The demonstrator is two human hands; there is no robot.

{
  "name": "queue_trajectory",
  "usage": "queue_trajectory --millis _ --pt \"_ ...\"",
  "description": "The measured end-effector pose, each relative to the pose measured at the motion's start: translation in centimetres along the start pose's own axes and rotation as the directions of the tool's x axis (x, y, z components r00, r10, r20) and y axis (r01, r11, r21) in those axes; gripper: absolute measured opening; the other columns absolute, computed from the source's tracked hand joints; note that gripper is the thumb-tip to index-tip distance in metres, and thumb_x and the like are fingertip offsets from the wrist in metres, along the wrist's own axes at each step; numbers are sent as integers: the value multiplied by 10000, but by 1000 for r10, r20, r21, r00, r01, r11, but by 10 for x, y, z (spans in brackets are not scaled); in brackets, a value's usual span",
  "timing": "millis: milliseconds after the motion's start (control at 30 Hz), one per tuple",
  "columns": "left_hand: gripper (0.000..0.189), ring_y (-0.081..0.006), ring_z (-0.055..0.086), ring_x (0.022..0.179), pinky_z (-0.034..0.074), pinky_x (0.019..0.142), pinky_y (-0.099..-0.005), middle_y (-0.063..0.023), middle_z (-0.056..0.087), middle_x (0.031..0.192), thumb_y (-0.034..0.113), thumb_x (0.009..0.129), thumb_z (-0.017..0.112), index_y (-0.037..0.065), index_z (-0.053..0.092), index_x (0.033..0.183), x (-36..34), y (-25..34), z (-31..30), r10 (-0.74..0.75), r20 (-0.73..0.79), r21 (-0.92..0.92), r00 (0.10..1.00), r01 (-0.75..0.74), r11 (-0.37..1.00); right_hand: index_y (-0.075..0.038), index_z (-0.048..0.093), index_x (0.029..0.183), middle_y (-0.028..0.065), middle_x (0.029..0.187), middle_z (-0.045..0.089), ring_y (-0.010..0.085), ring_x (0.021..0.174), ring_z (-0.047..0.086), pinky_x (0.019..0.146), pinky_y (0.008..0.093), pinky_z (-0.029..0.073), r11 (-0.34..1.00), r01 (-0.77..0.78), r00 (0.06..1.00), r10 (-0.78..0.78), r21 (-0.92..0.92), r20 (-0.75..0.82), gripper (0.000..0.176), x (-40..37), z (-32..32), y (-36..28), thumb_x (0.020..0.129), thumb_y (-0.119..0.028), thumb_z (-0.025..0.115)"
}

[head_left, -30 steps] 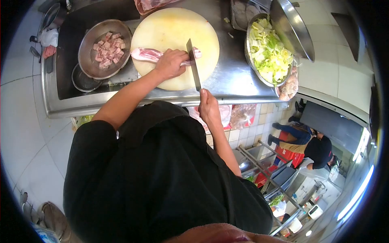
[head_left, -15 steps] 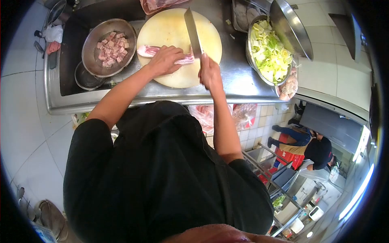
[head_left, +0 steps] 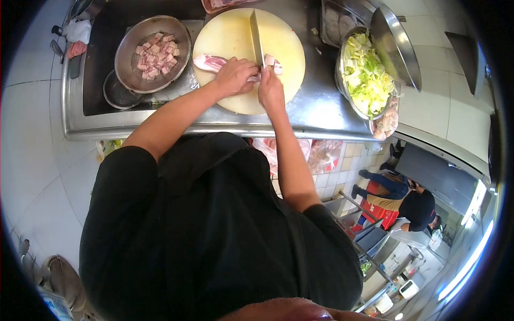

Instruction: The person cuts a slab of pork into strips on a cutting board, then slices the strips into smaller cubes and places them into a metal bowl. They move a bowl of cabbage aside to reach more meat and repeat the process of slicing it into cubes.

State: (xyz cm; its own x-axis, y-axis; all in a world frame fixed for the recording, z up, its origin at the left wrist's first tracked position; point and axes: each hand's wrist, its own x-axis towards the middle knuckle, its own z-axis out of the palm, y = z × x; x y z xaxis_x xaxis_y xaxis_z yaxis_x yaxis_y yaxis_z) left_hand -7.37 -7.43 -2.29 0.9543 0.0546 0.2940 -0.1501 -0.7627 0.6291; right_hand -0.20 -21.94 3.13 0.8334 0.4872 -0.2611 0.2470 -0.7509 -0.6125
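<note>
A long strip of raw pork belly (head_left: pixel 209 62) lies on the round, pale yellow cutting board (head_left: pixel 225 37). My left hand (head_left: pixel 235 75) is closed over the strip and presses it to the board. In my right hand (head_left: pixel 271 92) is a cleaver (head_left: pixel 256 40), gripped by its handle, its blade pointing away from me and set at the strip's right end. Just right of the blade lies a cut piece of pork (head_left: pixel 272 61). The handle is mostly hidden by my fingers.
On the left, a metal bowl (head_left: pixel 124 69) holds pork cubes (head_left: pixel 158 55) over the sink. On the right stands a bowl of chopped cabbage (head_left: pixel 367 75), a large metal bowl (head_left: pixel 399 48) tilted behind it. Another person (head_left: pixel 415 208) bends over farther right.
A pork piece now lies separated to the right of the cleaver. The blade and my right hand have shifted left relative to the board. The whole view has moved slightly.
</note>
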Motion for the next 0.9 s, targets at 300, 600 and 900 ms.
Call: queue_trajectory --millis 300,600,900 --pt "500 -289 622 1156 468 967 -441 -91 662 1227 125 778 741 114 690 1275 -17 -5 -34 32 113 10 993 -33 999 55 660 1054 166 640 596 261 519 600 555 417 500 943 -126 991 109 309 75 599 -7 -33 -17 1111 -466 370" --pt "377 -282 623 1015 451 852 -436 -70 641 1044 153 742 738 87 700 1111 -12 -6 -23 26 31 44 999 -27 999 33 633 1095 269 919 608 413 882 562 763 477 455 958 -229 970 209 174 127 528 -119 -24 19 1114 -426 373" --pt "340 -270 636 1050 452 853 -441 -71 666 1111 153 756 745 99 703 1089 -16 -12 -15 -34 60 10 998 34 999 55 650 1117 321 876 689 492 791 679 757 540 546 981 130 991 -129 141 -19 563 52 38 4 1111 -415 341"
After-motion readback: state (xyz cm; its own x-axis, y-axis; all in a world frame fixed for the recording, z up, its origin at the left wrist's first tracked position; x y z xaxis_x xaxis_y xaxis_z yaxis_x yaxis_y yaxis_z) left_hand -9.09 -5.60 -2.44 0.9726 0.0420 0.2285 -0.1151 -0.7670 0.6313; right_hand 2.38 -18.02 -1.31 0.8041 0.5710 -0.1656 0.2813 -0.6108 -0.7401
